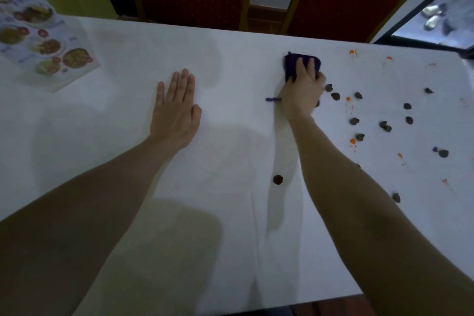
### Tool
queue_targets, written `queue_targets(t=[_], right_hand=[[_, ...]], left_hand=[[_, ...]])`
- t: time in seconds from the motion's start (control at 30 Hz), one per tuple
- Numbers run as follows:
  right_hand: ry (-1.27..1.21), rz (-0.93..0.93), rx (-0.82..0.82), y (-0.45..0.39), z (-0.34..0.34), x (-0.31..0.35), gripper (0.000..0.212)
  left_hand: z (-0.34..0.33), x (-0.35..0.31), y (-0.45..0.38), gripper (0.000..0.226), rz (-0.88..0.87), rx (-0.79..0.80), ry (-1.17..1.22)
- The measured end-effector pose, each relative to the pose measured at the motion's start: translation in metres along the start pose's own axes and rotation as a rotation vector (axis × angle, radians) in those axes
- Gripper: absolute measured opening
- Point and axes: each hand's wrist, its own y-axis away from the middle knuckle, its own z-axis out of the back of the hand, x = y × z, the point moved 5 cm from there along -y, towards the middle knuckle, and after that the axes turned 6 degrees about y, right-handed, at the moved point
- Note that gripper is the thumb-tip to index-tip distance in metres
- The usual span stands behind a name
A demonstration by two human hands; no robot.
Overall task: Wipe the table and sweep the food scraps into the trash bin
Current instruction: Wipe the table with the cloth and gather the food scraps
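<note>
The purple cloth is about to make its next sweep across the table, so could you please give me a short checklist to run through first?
1. Cloth held: ok. The right hand presses the purple cloth on the table, fingers curled over it.
2. Table steadied: ok. The left hand lies flat.
3. Scraps located: ok. The dark scraps and orange smears lie to the cloth's right; one stray scrap lies nearer the person.
4. Trash bin ready: cannot tell, none in view.
5. Menu sheet out of the sweep: ok, at the far left corner.
</note>
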Motion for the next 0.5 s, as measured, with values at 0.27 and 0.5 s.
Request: queue_targets(t=[0.27, 0.5], right_hand=[[-0.052, 0.304, 0.101, 0.124, -0.017, 0.076, 0.054], [-0.064, 0.559, 0.139, 0.246, 0.002, 0.038, 0.063]], left_hand=[[0.006, 0.025, 0.062, 0.065, -0.007, -0.019, 0.079], [-0.011, 0.003, 0.105, 0.067, -0.009, -0.007, 0.058]])
